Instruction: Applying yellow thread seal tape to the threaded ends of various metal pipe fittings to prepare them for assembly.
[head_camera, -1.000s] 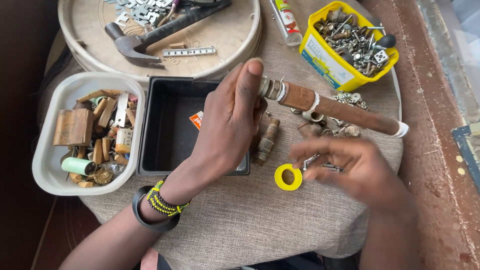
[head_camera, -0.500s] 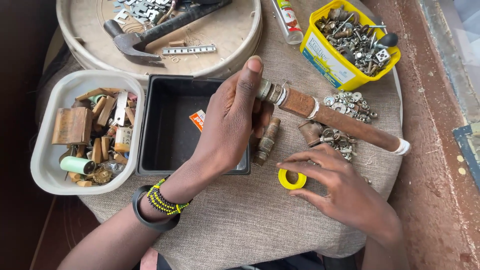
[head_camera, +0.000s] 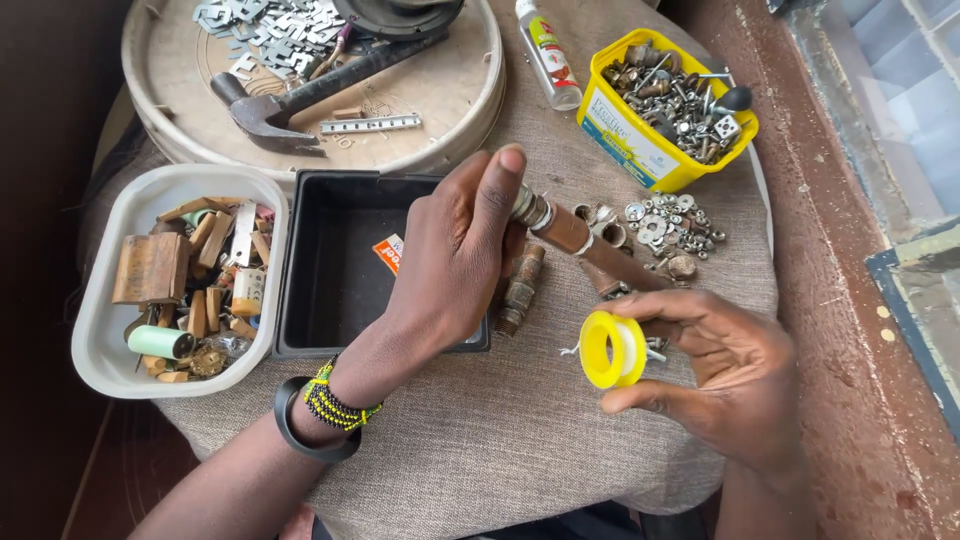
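A rusty brown pipe (head_camera: 585, 240) is gripped near its threaded metal end by the left hand (head_camera: 455, 260), which is closed around it, so the thread is kept clear above the black tray (head_camera: 330, 300). A yellow roll of thread-seal tape (head_camera: 612, 349) is pinched upright in the right hand (head_camera: 720, 370), just beside the pipe, with its tape end kept free.

hammer (head_camera: 290, 100): 1 | tape roll (head_camera: 612, 349): 1 | black tray (head_camera: 330, 290): 1 | yellow tub (head_camera: 640, 140): 1 | bottle (head_camera: 548, 52): 1
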